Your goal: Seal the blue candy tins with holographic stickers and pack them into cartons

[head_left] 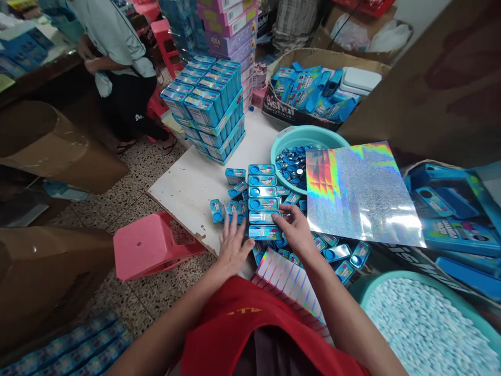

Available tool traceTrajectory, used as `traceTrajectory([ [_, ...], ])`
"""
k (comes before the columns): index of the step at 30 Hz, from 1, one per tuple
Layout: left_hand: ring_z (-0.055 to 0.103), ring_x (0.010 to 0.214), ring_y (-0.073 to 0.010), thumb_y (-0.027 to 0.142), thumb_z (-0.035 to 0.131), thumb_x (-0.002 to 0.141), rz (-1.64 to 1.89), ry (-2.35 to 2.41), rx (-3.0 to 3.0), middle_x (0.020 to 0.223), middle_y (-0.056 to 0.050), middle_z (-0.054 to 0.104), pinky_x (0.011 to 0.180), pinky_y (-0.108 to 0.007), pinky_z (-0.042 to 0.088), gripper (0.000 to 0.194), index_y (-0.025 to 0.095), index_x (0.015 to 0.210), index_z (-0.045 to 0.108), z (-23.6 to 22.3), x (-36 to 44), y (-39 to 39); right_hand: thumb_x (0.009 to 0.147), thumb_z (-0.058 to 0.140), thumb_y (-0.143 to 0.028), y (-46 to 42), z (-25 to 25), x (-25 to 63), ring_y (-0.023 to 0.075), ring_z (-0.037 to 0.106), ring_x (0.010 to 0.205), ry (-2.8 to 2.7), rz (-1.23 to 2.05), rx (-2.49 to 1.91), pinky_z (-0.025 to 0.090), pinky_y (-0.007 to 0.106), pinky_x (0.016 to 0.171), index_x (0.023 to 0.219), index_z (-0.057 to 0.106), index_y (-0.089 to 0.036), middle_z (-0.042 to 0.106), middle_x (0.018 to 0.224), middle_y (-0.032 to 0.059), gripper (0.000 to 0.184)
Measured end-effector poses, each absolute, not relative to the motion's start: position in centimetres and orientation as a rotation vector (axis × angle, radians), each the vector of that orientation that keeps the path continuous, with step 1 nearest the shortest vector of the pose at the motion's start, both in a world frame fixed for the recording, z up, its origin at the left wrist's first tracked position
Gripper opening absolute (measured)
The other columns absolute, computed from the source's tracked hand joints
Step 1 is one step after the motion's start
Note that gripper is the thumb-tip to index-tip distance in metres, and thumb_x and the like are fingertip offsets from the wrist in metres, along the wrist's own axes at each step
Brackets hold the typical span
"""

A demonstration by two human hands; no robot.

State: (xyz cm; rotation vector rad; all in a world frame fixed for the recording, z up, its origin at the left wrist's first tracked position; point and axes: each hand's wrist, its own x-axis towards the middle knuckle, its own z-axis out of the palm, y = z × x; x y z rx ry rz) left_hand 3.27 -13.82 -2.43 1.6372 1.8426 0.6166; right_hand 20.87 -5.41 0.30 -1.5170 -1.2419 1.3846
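Several small blue tins (262,190) with printed labels lie in a straight column on the white table. My left hand (234,243) rests at the column's lower left with fingers spread, its fingertips at loose blue tins (231,207). My right hand (295,230) is at the column's right side, thumb and forefinger closed at the end of one tin (260,217) near the bottom. More loose tins (337,253) lie under and around my right forearm. A row of white boxes with shiny edges (287,279) sits just in front of my body.
A turquoise basin (279,143) of small blue-and-silver pieces stands behind, with a holographic sheet (360,196) overlapping it. Another basin (370,284) holds pale blue pellets. Stacked blue boxes (213,109), a pink stool (143,245) and cartons (50,141) surround the table (182,190). Another person (121,57) stands at back left.
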Motion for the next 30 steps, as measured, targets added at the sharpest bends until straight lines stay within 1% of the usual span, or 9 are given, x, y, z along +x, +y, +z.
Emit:
traceTrajectory([
  [3, 0.045, 0.12, -0.0276, 0.055, 0.034, 0.089, 0.686, 1.97, 1.583, 0.122, -0.013, 0.056, 0.101, -0.046, 0.035, 0.051, 0.017, 0.112, 0.06, -2.3, 2.1, -15.6, 0.076, 0.059, -0.055, -7.9, 0.5, 24.8, 0.0167, 0.057, 0.074, -1.318, 1.355, -1.539, 0.048, 0.033, 0.069, 0.113, 0.05, -0.019, 0.059, 0.107, 0.0088, 0.053],
  [5, 0.057, 0.096, -0.0208, 0.046, 0.036, 0.09, 0.625, 1.848, 1.526, 0.095, -0.008, 0.065, 0.089, -0.036, 0.044, 0.039, 0.019, 0.092, 0.064, -2.4, 2.2, -16.5, 0.075, 0.062, -0.055, -10.5, 0.3, 27.5, 0.0216, 0.057, 0.084, -1.529, 1.227, -1.699, 0.046, 0.037, 0.075, 0.11, 0.052, -0.019, 0.06, 0.108, 0.0101, 0.052],
  [9, 0.06, 0.076, -0.0147, 0.038, 0.048, 0.084, 0.388, 1.552, 1.41, 0.081, -0.001, 0.065, 0.071, -0.025, 0.046, 0.024, 0.021, 0.093, 0.062, -3.0, 4.1, -17.2, 0.063, 0.079, -0.038, -14.7, -1.1, 30.0, 0.0301, 0.054, 0.092, -2.139, 0.922, -1.998, 0.04, 0.039, 0.076, 0.099, 0.059, -0.018, 0.063, 0.094, 0.0101, 0.046],
  [12, 0.06, 0.069, -0.0148, 0.035, 0.051, 0.083, 0.225, 1.545, 1.469, 0.074, 0.001, 0.063, 0.066, -0.025, 0.046, 0.026, 0.02, 0.102, 0.06, -3.1, 5.2, -16.8, 0.068, 0.075, -0.026, -15.6, -1.9, 29.6, 0.0272, 0.053, 0.091, -2.257, 0.798, -2.048, 0.037, 0.034, 0.072, 0.094, 0.061, -0.019, 0.063, 0.092, 0.0072, 0.03],
  [18, 0.049, 0.116, -0.0258, 0.037, 0.057, 0.083, 0.389, 1.457, 2.231, 0.123, -0.012, 0.056, 0.097, -0.039, 0.037, 0.048, 0.018, 0.127, 0.048, 0.5, 5.9, -16.2, 0.079, 0.063, -0.011, -17.2, 1.1, 27.7, 0.0167, 0.053, 0.08, -2.25, 0.718, -1.62, 0.036, 0.026, 0.07, 0.075, 0.06, -0.019, 0.057, 0.079, 0.0018, 0.01],
  [23, 0.06, 0.085, -0.0179, 0.032, 0.04, 0.092, 0.097, 1.108, 2.206, 0.088, -0.003, 0.067, 0.079, -0.028, 0.042, 0.027, 0.022, 0.094, 0.064, 3.5, 5.1, -18.0, 0.089, 0.052, -0.018, -21.0, 4.4, 25.7, 0.0156, 0.052, 0.075, -2.181, 0.522, -1.402, 0.039, 0.025, 0.066, 0.08, 0.062, -0.021, 0.055, 0.078, 0.0031, 0.014],
  [26, 0.059, 0.083, -0.0174, 0.03, 0.04, 0.089, 0.057, 1.09, 2.013, 0.086, -0.003, 0.066, 0.075, -0.025, 0.041, 0.026, 0.02, 0.088, 0.065, 2.4, 2.7, -21.4, 0.086, 0.059, -0.037, -24.4, 2.5, 24.3, 0.0212, 0.056, 0.088, -1.986, 0.707, -1.577, 0.044, 0.033, 0.079, 0.102, 0.062, -0.02, 0.06, 0.097, 0.009, 0.024],
  [28, 0.059, 0.087, -0.0178, 0.03, 0.044, 0.085, -0.001, 0.979, 1.843, 0.093, -0.003, 0.066, 0.078, -0.025, 0.042, 0.024, 0.02, 0.091, 0.065, 0.5, 0.7, -24.3, 0.079, 0.063, -0.05, -27.4, -0.7, 23.0, 0.0247, 0.058, 0.095, -1.941, 1.102, -1.654, 0.046, 0.037, 0.084, 0.115, 0.058, -0.019, 0.059, 0.112, 0.0124, 0.048],
  [30, 0.059, 0.091, -0.0175, 0.034, 0.046, 0.084, -0.022, 0.915, 1.621, 0.1, -0.003, 0.066, 0.08, -0.025, 0.043, 0.027, 0.02, 0.099, 0.063, -1.8, -1.2, -26.9, 0.076, 0.061, -0.056, -30.6, -4.5, 21.5, 0.0261, 0.06, 0.097, -1.869, 1.559, -1.667, 0.047, 0.037, 0.086, 0.113, 0.061, -0.017, 0.063, 0.111, 0.012, 0.054],
])
